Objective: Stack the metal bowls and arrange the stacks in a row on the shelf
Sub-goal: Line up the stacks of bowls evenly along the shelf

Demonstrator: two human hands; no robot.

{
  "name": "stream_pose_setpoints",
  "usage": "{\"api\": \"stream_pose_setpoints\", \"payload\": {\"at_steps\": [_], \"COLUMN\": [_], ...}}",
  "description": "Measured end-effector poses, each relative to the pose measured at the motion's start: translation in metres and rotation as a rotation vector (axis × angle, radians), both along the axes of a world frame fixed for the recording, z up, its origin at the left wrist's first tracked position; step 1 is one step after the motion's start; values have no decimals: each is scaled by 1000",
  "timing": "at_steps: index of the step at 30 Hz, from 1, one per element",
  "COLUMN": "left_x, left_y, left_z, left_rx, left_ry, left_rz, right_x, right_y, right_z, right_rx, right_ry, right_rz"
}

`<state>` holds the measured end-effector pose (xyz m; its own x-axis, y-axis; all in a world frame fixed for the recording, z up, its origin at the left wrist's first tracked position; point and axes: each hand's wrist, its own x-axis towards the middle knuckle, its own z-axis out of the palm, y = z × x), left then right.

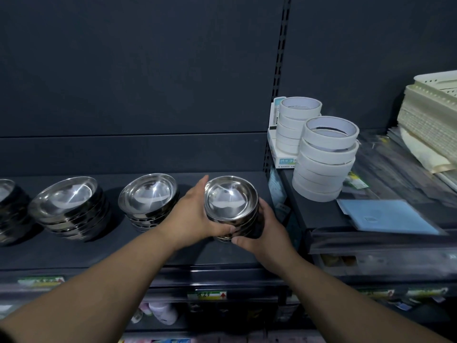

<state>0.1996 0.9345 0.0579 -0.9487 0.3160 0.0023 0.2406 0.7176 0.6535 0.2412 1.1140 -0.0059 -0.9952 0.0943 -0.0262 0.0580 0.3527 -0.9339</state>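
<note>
Both my hands grip a stack of metal bowls (228,201) at the right end of the dark shelf (103,251). My left hand (195,214) wraps its left side, thumb under the front. My right hand (265,226) curls round its right and lower side. To the left stands a second stack of bowls (148,199), then a third stack (66,206), and a fourth stack (10,209) cut off by the frame's left edge. All stacks sit in a row, rims up.
On the raised shelf to the right stand two piles of white tape rolls (324,157), a white box (283,154), a blue packet (385,215) and cream plastic trays (430,120). A slotted upright (277,95) divides the two shelf bays.
</note>
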Motion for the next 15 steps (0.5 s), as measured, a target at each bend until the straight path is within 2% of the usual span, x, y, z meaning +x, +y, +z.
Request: {"api": "stream_pose_setpoints", "payload": {"at_steps": [10, 15], "left_x": [-11, -15], "left_y": [9, 23], "left_z": [21, 24], "left_rx": [-171, -315], "left_ry": [-48, -28], "left_rz": [-102, -133], "right_x": [4, 10], "right_y": [2, 3], "right_z": [-7, -16], "right_rx": [-14, 61], "right_ry": [-9, 61], "right_rz": [8, -11]}}
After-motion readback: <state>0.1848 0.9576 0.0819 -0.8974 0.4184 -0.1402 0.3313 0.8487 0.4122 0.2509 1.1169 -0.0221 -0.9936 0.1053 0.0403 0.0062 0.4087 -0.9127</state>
